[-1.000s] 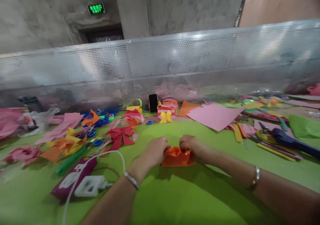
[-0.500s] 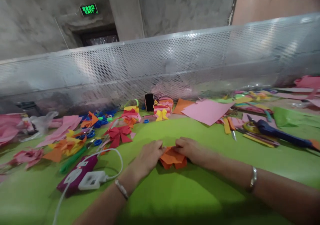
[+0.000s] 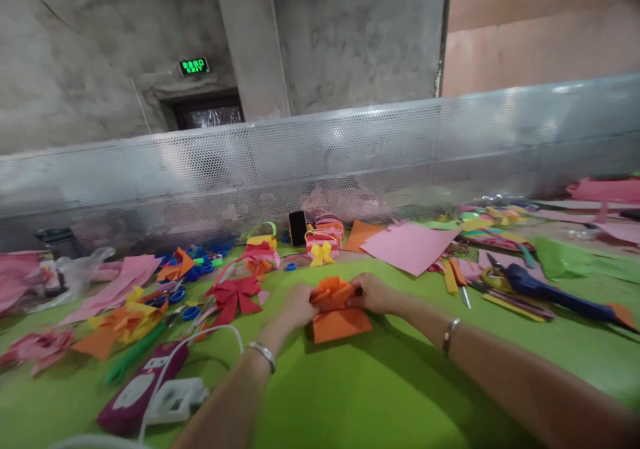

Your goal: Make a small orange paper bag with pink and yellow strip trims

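An orange folded paper piece (image 3: 342, 325) is between my two hands, low over the green table (image 3: 345, 396). Its lower panel hangs flat toward me, while the upper part bulges in gathered folds. My left hand (image 3: 299, 306) is closed on its left edge, and my right hand (image 3: 374, 294) grips the right edge. The fingertips behind the paper are partly hidden. Just left of my left hand lies a red paper bow (image 3: 235, 297). Beyond the hands stand small paper baskets, one pink with a yellow bow (image 3: 321, 254).
On the left are a purple power strip (image 3: 143, 389) with a white plug (image 3: 175, 399), and several scissors. Pink sheets (image 3: 410, 242), a craft knife (image 3: 465, 296) and a blue glue gun (image 3: 555, 289) lie right. A perforated metal panel (image 3: 280, 162) runs along the back.
The orange paper has turned between my hands: its folded upper part now bulges up and a flat panel faces me. The camera has tilted up slightly.
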`<action>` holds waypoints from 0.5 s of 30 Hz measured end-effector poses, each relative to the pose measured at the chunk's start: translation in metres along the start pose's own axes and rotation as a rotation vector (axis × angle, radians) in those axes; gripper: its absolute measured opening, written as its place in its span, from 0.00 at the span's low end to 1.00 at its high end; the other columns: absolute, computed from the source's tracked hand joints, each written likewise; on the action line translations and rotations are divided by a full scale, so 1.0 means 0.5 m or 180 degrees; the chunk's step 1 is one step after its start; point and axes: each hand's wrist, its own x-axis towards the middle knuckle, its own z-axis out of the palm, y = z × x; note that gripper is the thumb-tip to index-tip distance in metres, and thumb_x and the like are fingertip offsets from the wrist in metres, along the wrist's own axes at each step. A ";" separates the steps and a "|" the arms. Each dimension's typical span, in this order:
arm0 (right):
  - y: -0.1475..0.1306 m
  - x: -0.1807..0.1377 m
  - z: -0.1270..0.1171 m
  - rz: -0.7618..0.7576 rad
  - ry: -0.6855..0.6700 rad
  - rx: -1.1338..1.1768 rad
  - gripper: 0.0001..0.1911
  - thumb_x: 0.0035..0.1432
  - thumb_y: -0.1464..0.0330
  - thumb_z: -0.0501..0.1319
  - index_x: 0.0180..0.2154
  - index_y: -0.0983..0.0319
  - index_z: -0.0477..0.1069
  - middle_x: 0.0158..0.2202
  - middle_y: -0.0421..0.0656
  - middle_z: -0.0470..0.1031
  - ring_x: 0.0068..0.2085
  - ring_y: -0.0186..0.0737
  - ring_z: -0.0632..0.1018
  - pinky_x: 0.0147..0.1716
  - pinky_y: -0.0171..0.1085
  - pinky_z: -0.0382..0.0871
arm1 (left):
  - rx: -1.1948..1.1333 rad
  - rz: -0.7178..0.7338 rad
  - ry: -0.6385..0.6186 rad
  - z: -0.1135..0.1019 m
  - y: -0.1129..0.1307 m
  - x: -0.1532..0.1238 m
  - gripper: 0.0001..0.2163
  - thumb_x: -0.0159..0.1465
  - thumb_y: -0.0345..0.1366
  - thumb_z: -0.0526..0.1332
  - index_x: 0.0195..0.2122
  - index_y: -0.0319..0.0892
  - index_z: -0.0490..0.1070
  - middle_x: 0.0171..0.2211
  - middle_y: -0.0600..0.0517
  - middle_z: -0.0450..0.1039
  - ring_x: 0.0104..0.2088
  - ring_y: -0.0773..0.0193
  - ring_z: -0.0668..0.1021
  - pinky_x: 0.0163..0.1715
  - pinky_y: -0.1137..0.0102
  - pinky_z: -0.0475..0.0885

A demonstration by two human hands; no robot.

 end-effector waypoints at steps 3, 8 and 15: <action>0.008 -0.005 0.018 0.0057 0.0104 0.0066 0.05 0.49 0.69 0.61 0.24 0.64 0.71 0.22 0.38 0.70 0.24 0.32 0.66 0.22 0.29 0.56 | -0.0005 -0.0084 0.0064 0.022 -0.008 0.006 0.06 0.54 0.36 0.61 0.23 0.41 0.71 0.21 0.56 0.66 0.25 0.67 0.68 0.24 0.73 0.57; 0.007 -0.014 0.025 0.0079 0.0326 0.0002 0.05 0.47 0.69 0.63 0.23 0.65 0.70 0.27 0.40 0.69 0.28 0.33 0.67 0.26 0.30 0.56 | -0.0009 -0.0191 0.0321 0.044 -0.019 0.002 0.05 0.53 0.36 0.62 0.28 0.41 0.72 0.25 0.54 0.69 0.27 0.65 0.70 0.26 0.72 0.58; -0.006 -0.021 0.023 0.0014 0.0521 -0.0146 0.04 0.49 0.73 0.58 0.24 0.64 0.69 0.24 0.39 0.67 0.26 0.32 0.65 0.25 0.30 0.53 | 0.0028 -0.0039 0.0508 0.053 -0.021 -0.003 0.03 0.54 0.33 0.62 0.24 0.41 0.70 0.25 0.54 0.69 0.29 0.65 0.70 0.28 0.72 0.59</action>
